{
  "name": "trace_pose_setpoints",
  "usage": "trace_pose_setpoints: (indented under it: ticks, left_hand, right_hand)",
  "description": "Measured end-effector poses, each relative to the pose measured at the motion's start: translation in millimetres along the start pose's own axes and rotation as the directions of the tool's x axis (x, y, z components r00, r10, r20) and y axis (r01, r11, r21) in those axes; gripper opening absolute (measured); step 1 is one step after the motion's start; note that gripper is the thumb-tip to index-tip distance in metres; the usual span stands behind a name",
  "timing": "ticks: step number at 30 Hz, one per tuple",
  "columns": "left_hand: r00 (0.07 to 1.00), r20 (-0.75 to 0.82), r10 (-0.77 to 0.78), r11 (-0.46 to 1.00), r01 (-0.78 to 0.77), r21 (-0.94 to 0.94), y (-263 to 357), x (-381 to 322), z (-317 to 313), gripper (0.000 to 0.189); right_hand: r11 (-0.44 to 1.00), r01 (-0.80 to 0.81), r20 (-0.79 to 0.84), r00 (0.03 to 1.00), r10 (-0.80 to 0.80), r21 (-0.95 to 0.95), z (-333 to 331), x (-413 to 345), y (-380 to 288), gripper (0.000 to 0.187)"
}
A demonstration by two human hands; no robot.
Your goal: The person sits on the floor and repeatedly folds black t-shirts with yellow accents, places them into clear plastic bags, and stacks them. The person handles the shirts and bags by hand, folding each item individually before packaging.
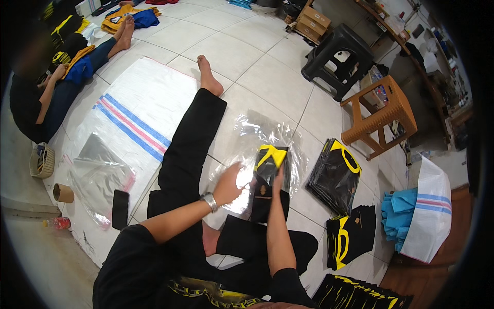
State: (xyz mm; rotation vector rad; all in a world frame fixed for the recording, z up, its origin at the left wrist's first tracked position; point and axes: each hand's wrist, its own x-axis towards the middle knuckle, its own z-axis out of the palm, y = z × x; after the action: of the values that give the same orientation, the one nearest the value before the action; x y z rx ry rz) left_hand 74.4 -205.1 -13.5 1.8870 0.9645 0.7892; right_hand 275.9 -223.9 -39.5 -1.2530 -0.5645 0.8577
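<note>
A folded black shirt with a yellow collar (272, 158) lies partly inside a clear plastic bag (251, 131) on the floor between my legs. My left hand (230, 183), with a metal watch on the wrist, is at the bag's left side; it is blurred, and its hold on the film cannot be made out. My right hand (278, 179) lies along the shirt's right edge, its fingers near the collar; its grip is unclear. To the right sits a stack of bagged black and yellow shirts (335, 177), with folded shirts without visible bags (351, 235) just below it.
Clear plastic bags (100, 170) and a black phone (120, 209) lie at left, partly on a white woven sack (150, 92). Brown (380, 116) and black (339, 58) plastic stools stand upper right. A co-worker (50, 92) sits upper left. More shirts (359, 293) lie lower right.
</note>
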Motion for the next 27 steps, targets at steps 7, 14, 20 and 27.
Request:
trace_pose_setpoints:
  ticks: [7,14,20,27]
  left_hand:
    - [0.854,0.111,-0.508,0.758,0.505,-0.413,-40,26,-9,0.063]
    - [0.838,0.046,-0.543,0.796,0.531,-0.290,-49,18,0,0.058]
    - [0.737,0.352,-0.577,0.562,0.671,-0.483,-31,23,-12,0.036]
    - [0.791,0.022,-0.611,0.789,0.611,-0.058,-58,32,-7,0.034]
  right_hand:
    - [0.110,0.589,0.581,0.808,-0.103,-0.800,56,0,29,0.059]
    - [0.146,0.594,0.583,0.804,-0.116,-0.791,79,19,39,0.060]
    - [-0.052,0.515,0.518,0.849,-0.103,-0.855,56,12,35,0.070]
    - [0.270,0.441,0.380,0.890,-0.252,-0.856,-75,-83,-24,0.021]
